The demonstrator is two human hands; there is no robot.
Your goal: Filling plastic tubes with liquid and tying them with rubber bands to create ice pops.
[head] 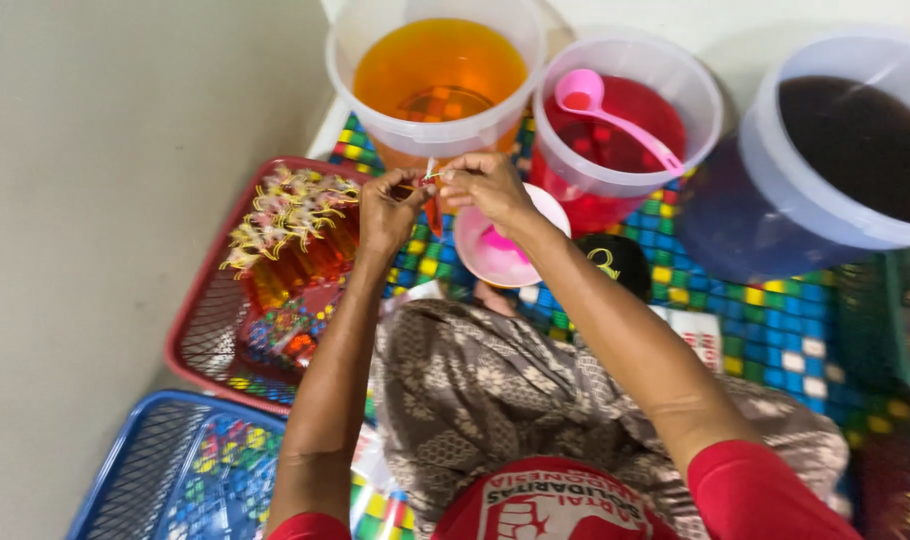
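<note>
Head camera view, looking down at a person seated on a floor mat of small bright multicoloured squares (775, 330), with a brown patterned cloth over the lap. Both bare arms reach forward and the two hands meet just in front of the chest. The left hand (390, 208) has its fingers pinched together on one end of a thin, pale rubber band or tie (432, 176), and the right hand (487, 186) pinches the other end, so the two hands are almost touching. The band sits at the top of a small clear plastic bag of orange liquid (433, 212), which hangs between the hands and is mostly hidden by them. Just below the right hand lies a round pink plastic bowl (495, 255). Beyond the hands stand three large clear plastic buckets: one of orange drink (437, 75), one of red drink (625, 125) with a pink plastic ladle (615, 115) resting in it, and one of dark brown drink (855, 150) to the right. To the left, a red wire basket (210, 320) holds tied bags of orange drink (295, 235). A blue wire basket (165, 470) sits nearer, at lower left.
</note>
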